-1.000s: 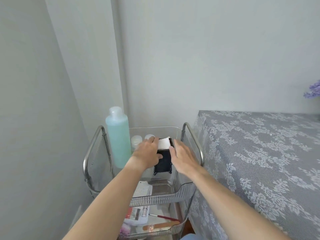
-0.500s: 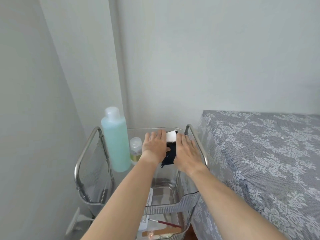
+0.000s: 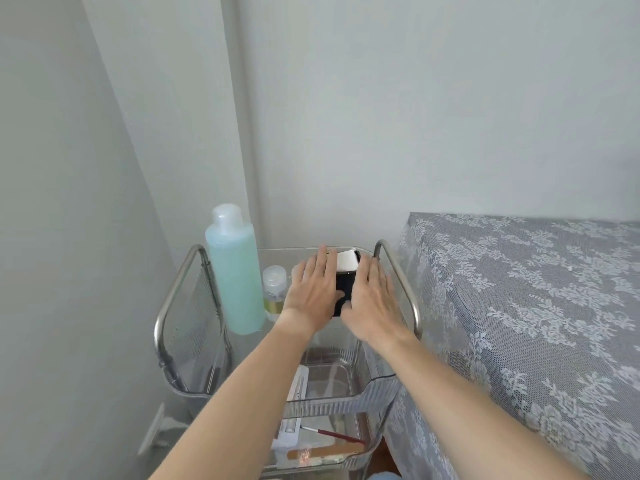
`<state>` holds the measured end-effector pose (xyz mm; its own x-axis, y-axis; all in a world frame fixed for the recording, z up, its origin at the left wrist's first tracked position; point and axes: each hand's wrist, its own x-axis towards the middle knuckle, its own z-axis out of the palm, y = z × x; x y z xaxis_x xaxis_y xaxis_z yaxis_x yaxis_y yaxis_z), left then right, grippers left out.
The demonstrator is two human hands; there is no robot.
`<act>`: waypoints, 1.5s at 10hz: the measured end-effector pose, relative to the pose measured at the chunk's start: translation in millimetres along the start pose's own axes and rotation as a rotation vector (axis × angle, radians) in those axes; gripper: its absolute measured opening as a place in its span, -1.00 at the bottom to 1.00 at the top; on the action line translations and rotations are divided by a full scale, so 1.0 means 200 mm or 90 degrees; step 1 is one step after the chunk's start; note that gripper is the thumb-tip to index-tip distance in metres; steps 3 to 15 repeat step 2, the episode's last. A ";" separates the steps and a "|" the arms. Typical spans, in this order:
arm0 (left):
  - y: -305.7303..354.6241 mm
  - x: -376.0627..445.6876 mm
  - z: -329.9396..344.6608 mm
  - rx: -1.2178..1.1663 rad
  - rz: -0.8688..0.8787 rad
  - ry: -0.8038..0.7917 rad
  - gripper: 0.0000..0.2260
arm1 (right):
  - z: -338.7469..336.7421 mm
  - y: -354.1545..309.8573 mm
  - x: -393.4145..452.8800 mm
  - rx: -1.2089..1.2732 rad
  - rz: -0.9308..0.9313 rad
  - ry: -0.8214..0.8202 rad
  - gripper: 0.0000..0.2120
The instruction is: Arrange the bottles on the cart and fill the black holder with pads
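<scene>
One cart (image 3: pixel 398 271) carries two bottles, the tall blue bottle (image 3: pixel 235 271) and the small bottle (image 3: pixel 273 289), at left, and one holder (image 3: pixel 346 289) at back right; left hand (image 3: pixel 313 292) and right hand (image 3: pixel 372 303) clasp it, white pads (image 3: pixel 347 260) on top

Bottles: two, a tall blue-green bottle (image 3: pixel 236 271) and a small clear bottle (image 3: pixel 273 289)
Black holders: one (image 3: pixel 344 289)
Hands: two, left (image 3: pixel 313 289) and right (image 3: pixel 372 299)
Carts: one (image 3: pixel 180 296)

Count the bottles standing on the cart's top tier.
2 for certain: a tall aqua plastic bottle at the left rear, and a small clear white-capped bottle just right of it. The left hand may hide another.
</scene>
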<state>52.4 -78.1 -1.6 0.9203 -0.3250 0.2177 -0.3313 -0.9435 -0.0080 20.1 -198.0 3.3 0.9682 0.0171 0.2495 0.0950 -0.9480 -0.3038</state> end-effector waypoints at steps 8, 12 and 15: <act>-0.03 -0.32 0.06 -0.035 -0.052 0.038 -0.39 | 0.03 -0.07 -0.17 0.017 0.055 -0.010 -0.21; -0.03 -0.32 0.06 -0.035 -0.052 0.038 -0.39 | 0.03 -0.07 -0.17 0.017 0.055 -0.010 -0.21; -0.03 -0.32 0.06 -0.035 -0.052 0.038 -0.39 | 0.03 -0.07 -0.17 0.017 0.055 -0.010 -0.21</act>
